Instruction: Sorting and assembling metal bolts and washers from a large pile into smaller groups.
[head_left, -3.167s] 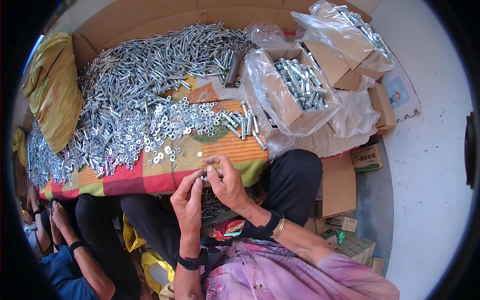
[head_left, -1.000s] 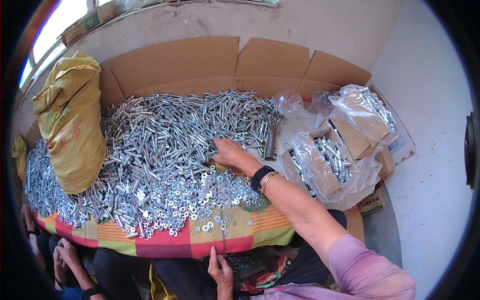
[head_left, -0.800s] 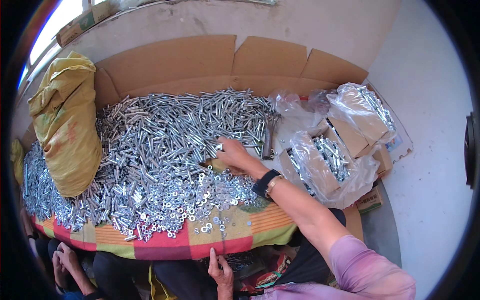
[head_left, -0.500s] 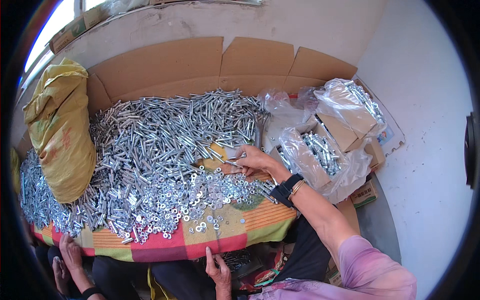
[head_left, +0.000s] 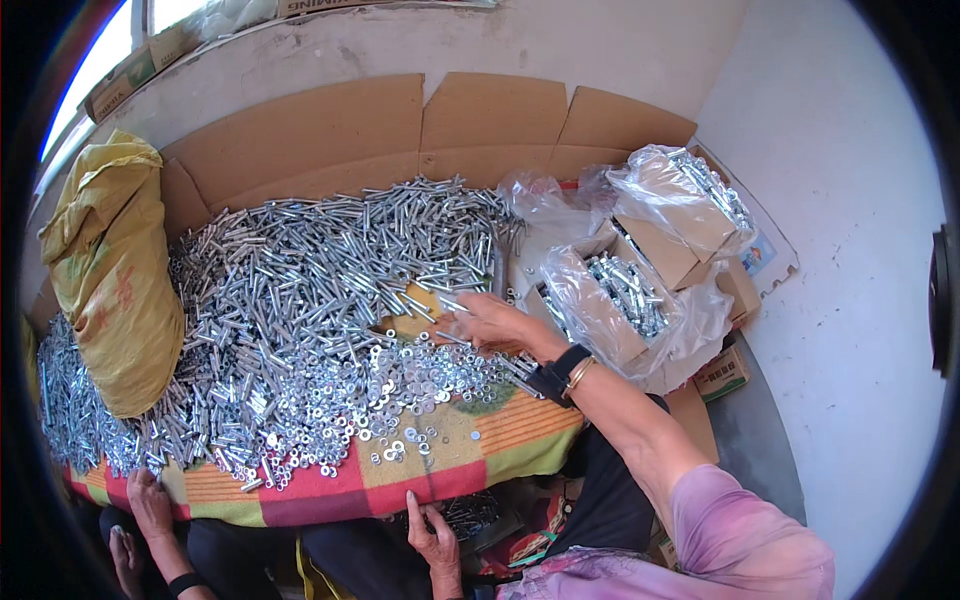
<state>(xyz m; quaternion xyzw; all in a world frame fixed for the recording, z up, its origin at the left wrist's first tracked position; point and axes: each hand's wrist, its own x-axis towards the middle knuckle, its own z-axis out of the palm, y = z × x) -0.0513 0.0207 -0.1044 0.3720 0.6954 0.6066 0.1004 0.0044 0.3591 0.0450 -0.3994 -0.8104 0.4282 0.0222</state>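
Observation:
My right hand (head_left: 488, 322) reaches over the right side of a large heap of silvery metal bolts (head_left: 330, 250). Its fingers are closed at a small bare patch of the cloth (head_left: 405, 322), and a bolt (head_left: 453, 303) shows at the fingertips. Loose washers and nuts (head_left: 400, 385) lie spread just in front of that hand. At the near edge of the checked cloth, my left hand (head_left: 435, 543) rests with its fingers apart and holds nothing. One of its fingertips touches the cloth's red border.
A yellow woven sack (head_left: 115, 280) leans on the heap at left. Another person's hands (head_left: 150, 505) are at the near left edge. Plastic-lined cartons of bolts (head_left: 625, 290) stand at right. Cardboard sheets (head_left: 300, 140) line the wall behind.
The whole view has shifted slightly. My right hand has turned more palm-down, and its fingertips have moved a little left over the bare patch. My left hand stays at the cloth's edge.

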